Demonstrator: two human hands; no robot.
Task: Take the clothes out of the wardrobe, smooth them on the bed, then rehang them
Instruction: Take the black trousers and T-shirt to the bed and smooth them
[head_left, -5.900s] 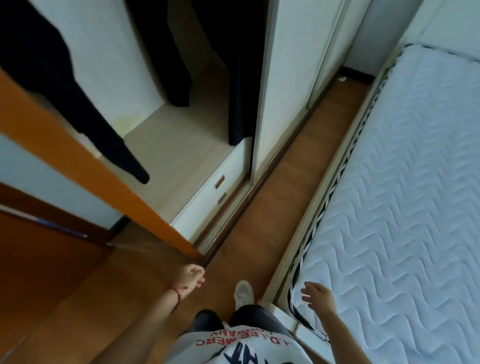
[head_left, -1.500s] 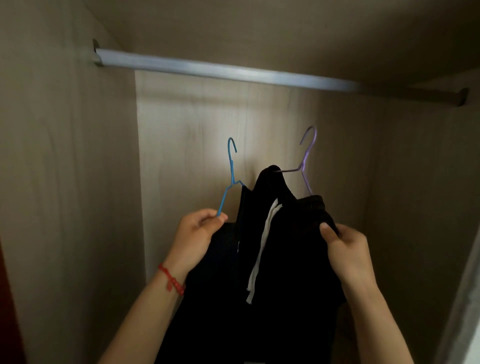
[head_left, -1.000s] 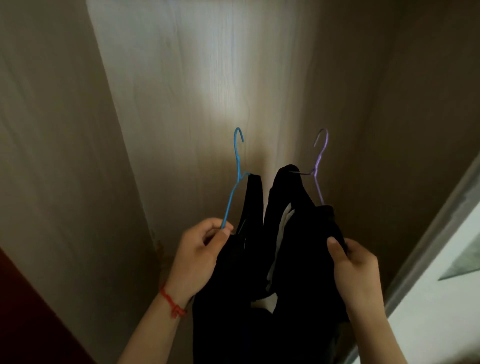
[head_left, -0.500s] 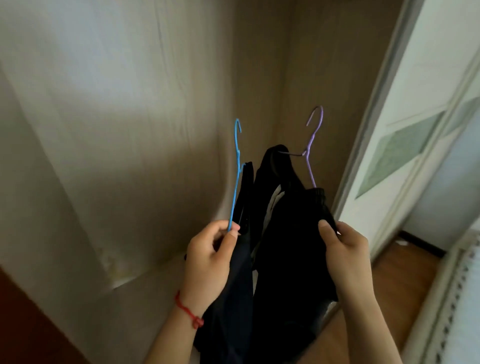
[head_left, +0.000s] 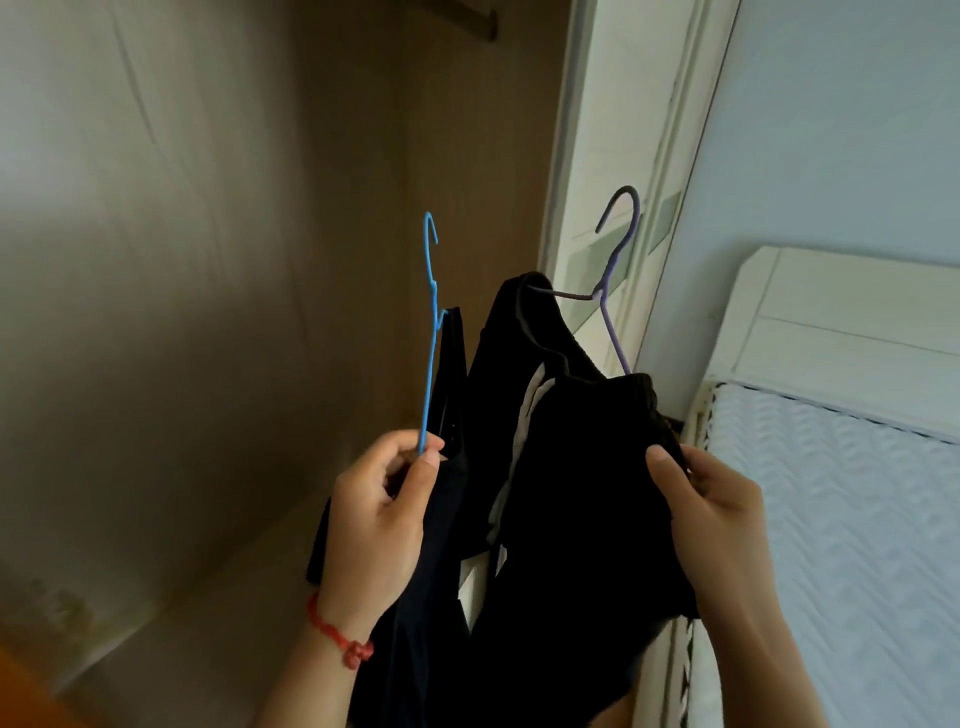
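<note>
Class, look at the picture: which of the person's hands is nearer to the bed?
Right. The right hand, gripping the black clothes, is beside the bed; the left hand, pinching the blue hanger, is farther away.

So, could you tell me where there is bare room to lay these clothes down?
The quilted mattress to the right, below the white headboard, shows bare. The wardrobe floor beside the left hand also looks free. Between the hands, dark clothes crowd everything.

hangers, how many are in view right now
2. The blue hanger is pinched in the left hand. The purple hanger pokes out above the black clothes gripped by the right hand. More could be hidden under the fabric.
</note>
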